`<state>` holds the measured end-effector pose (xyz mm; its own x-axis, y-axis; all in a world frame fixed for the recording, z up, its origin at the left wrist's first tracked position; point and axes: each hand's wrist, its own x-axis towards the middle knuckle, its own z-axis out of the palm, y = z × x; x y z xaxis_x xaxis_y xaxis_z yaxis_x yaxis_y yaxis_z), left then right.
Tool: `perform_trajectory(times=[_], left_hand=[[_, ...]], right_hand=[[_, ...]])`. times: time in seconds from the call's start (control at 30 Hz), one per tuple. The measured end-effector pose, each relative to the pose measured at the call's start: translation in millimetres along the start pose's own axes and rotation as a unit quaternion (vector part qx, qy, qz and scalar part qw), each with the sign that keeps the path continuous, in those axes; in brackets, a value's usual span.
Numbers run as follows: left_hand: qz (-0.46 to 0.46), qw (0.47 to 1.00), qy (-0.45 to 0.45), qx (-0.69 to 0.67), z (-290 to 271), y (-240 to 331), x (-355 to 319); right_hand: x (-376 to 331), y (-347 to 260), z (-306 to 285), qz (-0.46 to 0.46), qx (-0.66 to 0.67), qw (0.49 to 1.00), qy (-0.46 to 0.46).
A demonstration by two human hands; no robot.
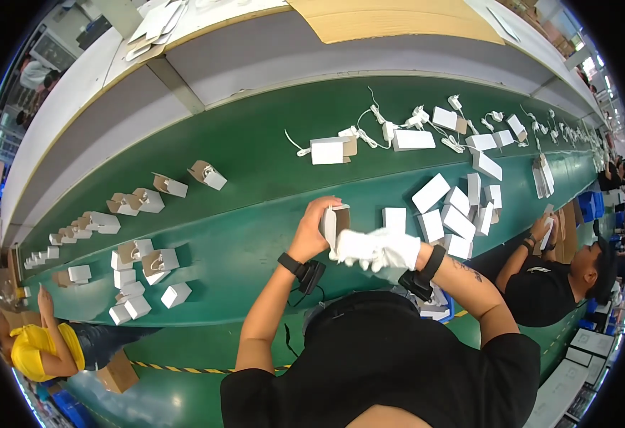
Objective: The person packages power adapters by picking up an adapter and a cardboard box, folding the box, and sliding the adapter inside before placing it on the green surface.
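A small white carton [329,224], its brown inside showing at the raised end, is in the grip of my bare left hand [310,234]. My right hand [378,250] wears a white glove and reaches across to the carton's near end. Its fingers are curled and closed there, and whatever they pinch is hidden. Just beyond the glove stands another white carton [394,219]. Several more white cartons [458,222] lie in a loose group to the right of my hands.
Cartons with open brown flaps [167,187] stand on the left of the green bench [255,214]. White cabled chargers [391,132] lie among cartons on the far strip. A shelf [227,64] rises behind. Co-workers sit at right [541,292] and left [48,349].
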<state>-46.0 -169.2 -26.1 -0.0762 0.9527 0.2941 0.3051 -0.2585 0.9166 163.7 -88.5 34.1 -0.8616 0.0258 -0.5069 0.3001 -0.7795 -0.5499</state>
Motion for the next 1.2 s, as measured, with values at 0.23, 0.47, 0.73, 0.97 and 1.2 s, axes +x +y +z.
perform_trajectory(times=[0.23,0.47,0.73,0.97,1.2], left_hand=[[0.001,0.999,0.027,-0.039,-14.5,8.3,-13.0],[0.02,0.998,0.033,-0.044,-10.2,10.2,-15.1],[-0.069,0.995,-0.072,0.026,-4.9,32.9,-16.8],[-0.083,0.991,0.015,-0.1,10.2,0.1,-11.7],[-0.104,0.99,0.092,-0.011,-34.8,-59.0,6.4]], right_hand=[[-42.2,-1.7,45.5,-0.039,0.175,0.984,-0.021],[-38.1,-4.1,58.6,-0.056,0.207,0.977,-0.01],[7.1,-4.9,51.5,-0.175,-0.712,0.64,0.228],[38.1,-18.3,27.2,-0.293,-0.727,0.597,0.172],[73.6,-85.9,-37.6,-0.318,-0.722,0.568,0.234]])
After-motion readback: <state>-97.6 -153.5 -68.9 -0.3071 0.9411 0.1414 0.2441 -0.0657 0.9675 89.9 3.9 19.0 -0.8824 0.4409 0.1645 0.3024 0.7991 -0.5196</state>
